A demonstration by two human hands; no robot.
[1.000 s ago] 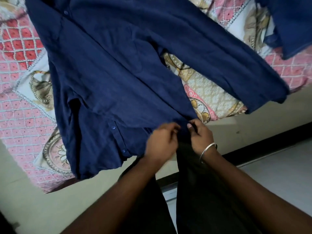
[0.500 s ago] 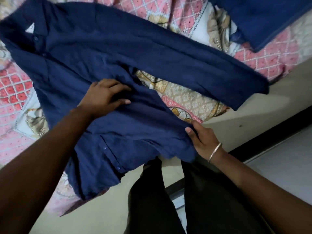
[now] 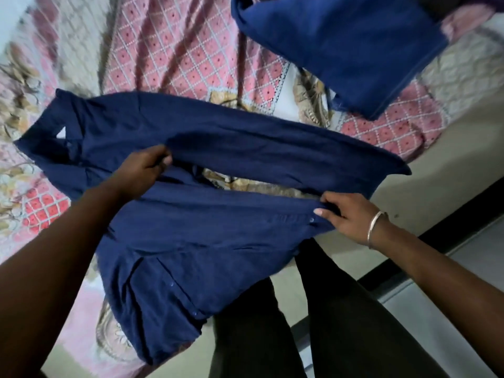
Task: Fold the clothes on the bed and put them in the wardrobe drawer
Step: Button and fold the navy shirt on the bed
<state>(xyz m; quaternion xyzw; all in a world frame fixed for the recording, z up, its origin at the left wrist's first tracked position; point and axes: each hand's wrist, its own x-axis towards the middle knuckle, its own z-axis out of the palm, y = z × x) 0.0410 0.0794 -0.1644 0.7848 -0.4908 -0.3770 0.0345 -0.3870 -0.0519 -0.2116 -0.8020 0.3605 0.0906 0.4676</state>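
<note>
On the patterned bed (image 3: 191, 50), left hand (image 3: 141, 170) and right hand (image 3: 346, 214) each pinch a navy shirt (image 3: 191, 236); another blue garment (image 3: 341, 45) lies beyond.

Navy button-up shirt (image 3: 191, 230) spread front-up on bed, sleeve outstretched, second blue garment (image 3: 341, 50), seemingly folded, beyond

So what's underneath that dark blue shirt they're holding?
Under the shirt lies the pink patterned bedspread, showing through the gap beside the sleeve. Anything directly beneath the fabric is covered.
</note>
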